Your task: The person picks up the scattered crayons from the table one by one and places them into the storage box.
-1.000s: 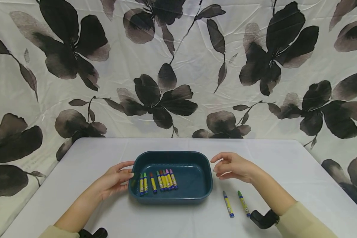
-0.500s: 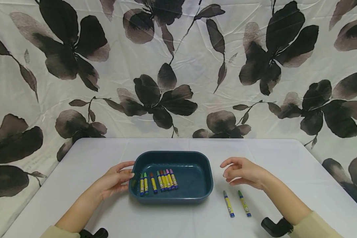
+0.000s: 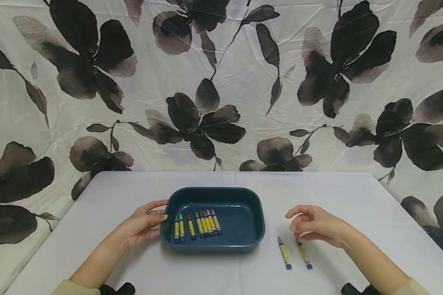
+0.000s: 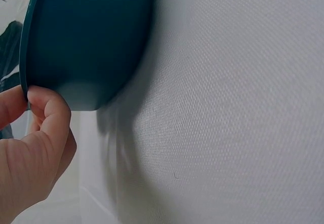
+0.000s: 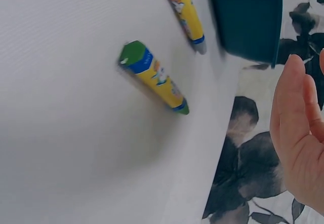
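My left hand (image 3: 142,223) pinches the left rim of a dark teal tray (image 3: 240,221); in the left wrist view thumb and fingers (image 4: 48,110) meet at that rim. Several crayons (image 3: 203,223) with yellow wrappers lie in the tray's left half, tipped green, red and pink. To the tray's right, my right hand (image 3: 317,223) hovers with loosely bent fingers and nothing in them. Below it on the table lies a green crayon (image 3: 304,256), its tip partly covered by the hand in the head view. A grey crayon (image 3: 284,254) lies between that one and the tray.
A white cloth covers the table (image 3: 229,274). Behind it hangs a pale curtain (image 3: 262,98) with dark flowers. A black wrist camera mount (image 3: 118,289) sits on the left forearm, and another (image 3: 358,289) on the right.
My right hand has moved right and toward me, from beside the tray's right rim to over the green crayon's tip. The left hand stays at the rim, and the crayons lie as before.
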Demonstrator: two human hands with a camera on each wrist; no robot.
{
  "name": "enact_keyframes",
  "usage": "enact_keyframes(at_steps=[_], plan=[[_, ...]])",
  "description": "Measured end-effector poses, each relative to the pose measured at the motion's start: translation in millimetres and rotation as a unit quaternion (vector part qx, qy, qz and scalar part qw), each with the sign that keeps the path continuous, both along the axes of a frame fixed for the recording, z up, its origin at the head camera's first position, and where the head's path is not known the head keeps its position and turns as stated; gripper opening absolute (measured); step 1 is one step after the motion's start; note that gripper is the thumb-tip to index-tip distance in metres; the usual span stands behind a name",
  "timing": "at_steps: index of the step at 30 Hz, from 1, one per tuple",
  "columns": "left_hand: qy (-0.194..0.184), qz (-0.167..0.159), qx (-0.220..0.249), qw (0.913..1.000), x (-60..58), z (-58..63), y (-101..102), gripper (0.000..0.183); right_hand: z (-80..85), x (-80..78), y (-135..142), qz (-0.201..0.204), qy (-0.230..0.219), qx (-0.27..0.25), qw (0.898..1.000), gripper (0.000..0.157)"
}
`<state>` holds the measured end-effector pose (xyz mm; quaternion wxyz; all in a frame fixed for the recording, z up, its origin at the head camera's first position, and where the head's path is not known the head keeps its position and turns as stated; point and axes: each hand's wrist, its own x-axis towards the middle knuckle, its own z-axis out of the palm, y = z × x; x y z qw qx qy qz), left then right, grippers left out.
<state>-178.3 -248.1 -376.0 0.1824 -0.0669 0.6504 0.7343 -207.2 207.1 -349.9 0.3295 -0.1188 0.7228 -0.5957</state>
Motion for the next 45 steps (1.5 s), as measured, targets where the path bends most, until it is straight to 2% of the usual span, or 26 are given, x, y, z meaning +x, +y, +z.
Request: enact_keyframes(at_steps=[6,14,23,29,35,45], plan=[[-0.002,0.001,0.002,1.0000,0.2,-0.7,0.9,0.064,-9.6,6.2,12.1,-0.010,-0.002,0.007,1.000,0.034],[-0.005,0.002,-0.013,0.9999,-0.5,-1.0,-0.4,0.063,-25.6,10.8,22.4,-0.038,0.008,0.051,0.998,0.049],[-0.006,-0.003,-0.004,1.0000,-1.9,-1.5,-1.6,0.061,-39.5,17.3,29.8,-0.059,-0.006,0.060,0.996,0.048],[-0.010,0.000,-0.004,0.9999,-2.0,-0.9,-1.7,0.062,-43.6,20.0,31.4,-0.064,0.001,0.092,0.994,0.049],[-0.008,-0.001,-0.007,0.9999,-2.1,0.0,-0.9,0.063,-45.3,21.0,27.5,-0.083,0.025,0.139,0.986,0.046],[-0.002,-0.006,-0.011,0.9999,-1.3,0.2,-0.5,0.064,-46.6,22.7,15.3,-0.080,0.072,0.179,0.978,0.044]])
